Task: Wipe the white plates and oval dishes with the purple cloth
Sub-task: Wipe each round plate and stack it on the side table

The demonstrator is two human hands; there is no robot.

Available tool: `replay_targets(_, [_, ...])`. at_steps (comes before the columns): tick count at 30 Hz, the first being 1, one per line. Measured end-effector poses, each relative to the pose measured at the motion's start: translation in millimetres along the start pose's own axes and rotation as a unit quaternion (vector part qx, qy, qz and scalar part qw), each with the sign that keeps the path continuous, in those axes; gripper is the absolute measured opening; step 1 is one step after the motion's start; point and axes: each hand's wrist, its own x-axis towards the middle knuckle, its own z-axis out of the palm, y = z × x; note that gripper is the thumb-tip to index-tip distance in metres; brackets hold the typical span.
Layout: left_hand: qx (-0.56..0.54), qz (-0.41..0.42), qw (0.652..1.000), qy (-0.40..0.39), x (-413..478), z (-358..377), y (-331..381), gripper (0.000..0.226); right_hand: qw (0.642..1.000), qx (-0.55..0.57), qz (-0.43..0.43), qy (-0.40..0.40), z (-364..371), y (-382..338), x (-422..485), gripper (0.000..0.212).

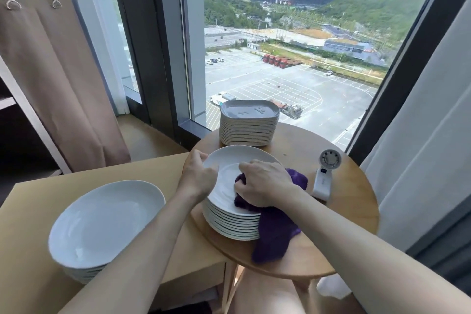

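Head view: the right hand (265, 183) is clenched on a bunched part of the purple cloth (275, 234) and presses it onto the near-right part of the top plate (224, 186). The rest of the cloth hangs loose over the plate's edge and trails onto the round table (344, 224). The left hand (197, 176) grips the same plate at its left rim, fingers curled over the edge, steadying it.

That plate tops a plate stack (232, 224) near the table's middle. Behind it, by the window, stands a tall pile of oval dishes (248, 125). A second stack (107, 222) of white plates sits to the left on the desk (30, 206), well apart. A handheld fan (325, 176) lies just right of the cloth.

The plates look glazed and rigid, so probably smooth, slippery and easily chipped, and a single one should be moderately heavy. The rim seems the safest hold, thumb above and fingers beneath. The cloth is soft and limp, and bunching it in the palm likely gives the firmest wipe. A hard sideways push could shift the stack.
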Motion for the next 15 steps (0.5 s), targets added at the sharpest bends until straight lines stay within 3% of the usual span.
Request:
replay_targets(5, [0.014, 0.033, 0.998, 0.060, -3, 16, -3, 0.021, 0.998, 0.047, -0.025, 0.038, 10, -17, 11, 0.030])
replay_targets(11, [-0.027, 0.053, 0.997, 0.051, -3, 17, -6, 0.040, 0.992, 0.100, -0.062, 0.049, 20, -34, 40, 0.030])
replay_targets(15, [-0.038, 0.055, 0.996, 0.059, -2, 16, -7, 0.036, 0.993, 0.075, -0.034, 0.082, 26, -34, 64, 0.017])
